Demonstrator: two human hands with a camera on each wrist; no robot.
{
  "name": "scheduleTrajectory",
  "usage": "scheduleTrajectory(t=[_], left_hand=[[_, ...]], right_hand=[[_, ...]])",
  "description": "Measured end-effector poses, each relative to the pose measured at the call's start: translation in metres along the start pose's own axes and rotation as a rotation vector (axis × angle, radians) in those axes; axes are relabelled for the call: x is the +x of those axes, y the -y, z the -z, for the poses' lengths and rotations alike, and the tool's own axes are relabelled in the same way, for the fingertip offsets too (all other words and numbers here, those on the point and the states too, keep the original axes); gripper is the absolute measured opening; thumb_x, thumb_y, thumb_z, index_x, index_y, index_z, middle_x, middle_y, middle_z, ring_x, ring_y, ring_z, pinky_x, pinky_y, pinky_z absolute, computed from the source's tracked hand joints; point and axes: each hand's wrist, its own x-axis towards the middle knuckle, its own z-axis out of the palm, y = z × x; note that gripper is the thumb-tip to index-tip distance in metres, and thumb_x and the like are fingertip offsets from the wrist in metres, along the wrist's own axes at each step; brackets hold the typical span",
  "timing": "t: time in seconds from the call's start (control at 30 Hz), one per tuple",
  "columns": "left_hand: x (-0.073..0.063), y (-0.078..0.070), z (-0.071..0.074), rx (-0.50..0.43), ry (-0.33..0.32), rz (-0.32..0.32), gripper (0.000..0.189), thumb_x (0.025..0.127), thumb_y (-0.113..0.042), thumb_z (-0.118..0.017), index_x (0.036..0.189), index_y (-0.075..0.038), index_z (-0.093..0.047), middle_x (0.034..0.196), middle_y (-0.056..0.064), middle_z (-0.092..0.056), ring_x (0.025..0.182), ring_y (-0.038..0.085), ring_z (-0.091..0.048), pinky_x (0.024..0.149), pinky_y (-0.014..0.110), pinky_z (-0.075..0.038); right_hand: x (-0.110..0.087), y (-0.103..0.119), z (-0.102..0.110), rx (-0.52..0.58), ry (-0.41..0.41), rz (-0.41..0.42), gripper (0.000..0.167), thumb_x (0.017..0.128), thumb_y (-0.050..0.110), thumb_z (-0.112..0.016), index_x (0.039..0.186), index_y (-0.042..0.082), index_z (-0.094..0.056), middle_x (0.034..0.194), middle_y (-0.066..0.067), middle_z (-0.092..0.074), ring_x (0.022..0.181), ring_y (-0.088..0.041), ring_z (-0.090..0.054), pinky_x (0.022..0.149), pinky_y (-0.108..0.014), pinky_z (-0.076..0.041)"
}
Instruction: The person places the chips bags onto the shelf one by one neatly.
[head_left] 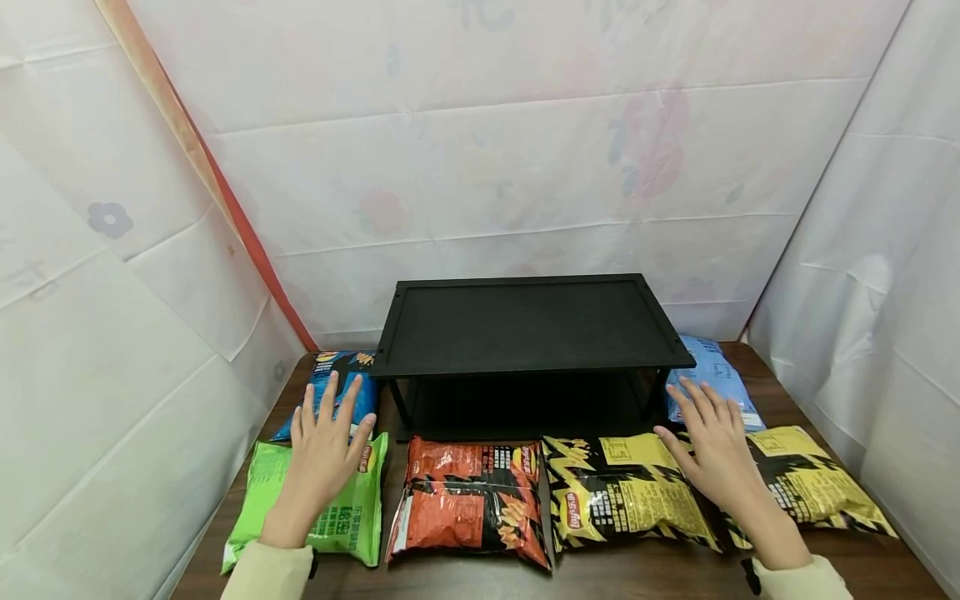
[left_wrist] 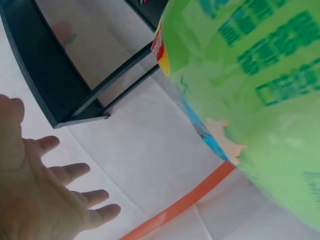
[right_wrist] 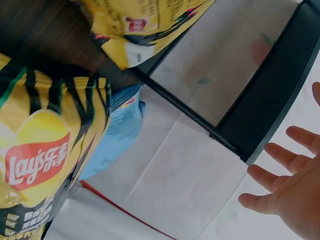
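Observation:
My left hand is spread above the green chip bag at the left, its fingertips overlapping the dark blue chip bag behind. Over on the right, my right hand hovers with fingers apart between two yellow-and-black chip bags, the inner one and the outer one. Its fingertips overlap a light blue chip bag. Both wrist views show the palms bare, with the left fingers and right fingers extended and holding nothing. A red chip bag lies between the hands.
A black two-tier rack stands at the back middle of the dark wooden table, its top raised on thin posts. White patterned cloth hangs behind it and on both sides. An orange-red strip runs down the left corner.

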Motion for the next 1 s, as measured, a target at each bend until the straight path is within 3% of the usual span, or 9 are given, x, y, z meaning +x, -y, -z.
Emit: scheduleTrajectory(t=[0.2,0.43,0.63,1.0], left_hand=[[0.019,0.0,0.004,-0.042,-0.037,-0.017,0.057,0.096,-0.041,-0.039,0.147,-0.021,-0.022,0.151,0.017,-0.016,0.136,0.048,-0.007,0.099,0.068,-0.014],[0.042,-0.003,0.007,-0.074,-0.038,-0.029,0.056,0.097,-0.04,-0.037,0.145,-0.015,-0.026,0.148,0.02,-0.023,0.135,0.046,-0.015,0.098,0.068,-0.019],[0.062,-0.01,0.003,-0.111,-0.003,-0.033,0.057,0.098,-0.042,-0.033,0.145,-0.011,-0.026,0.147,0.02,-0.025,0.135,0.044,-0.017,0.101,0.066,-0.019],[0.084,-0.008,-0.003,-0.124,0.0,-0.047,0.055,0.098,-0.04,-0.032,0.143,-0.007,-0.03,0.144,0.021,-0.03,0.132,0.043,-0.023,0.105,0.06,-0.019]], right_hand=[[0.005,0.006,-0.007,0.004,-0.045,0.075,0.058,0.084,0.031,-0.063,0.132,0.005,-0.046,0.137,-0.019,-0.041,0.125,-0.042,-0.033,0.103,-0.062,-0.02],[0.008,0.014,-0.012,0.041,-0.043,0.176,0.051,0.087,0.031,-0.06,0.13,0.006,-0.049,0.134,-0.017,-0.045,0.123,-0.039,-0.037,0.103,-0.058,-0.023],[0.005,0.019,-0.02,0.062,0.016,0.247,0.054,0.079,0.018,-0.069,0.129,0.008,-0.051,0.134,-0.015,-0.046,0.122,-0.036,-0.039,0.1,-0.056,-0.027],[-0.007,0.027,-0.037,0.084,0.135,0.354,0.049,0.08,0.024,-0.069,0.125,0.012,-0.053,0.13,-0.01,-0.05,0.119,-0.032,-0.045,0.095,-0.054,-0.035]])
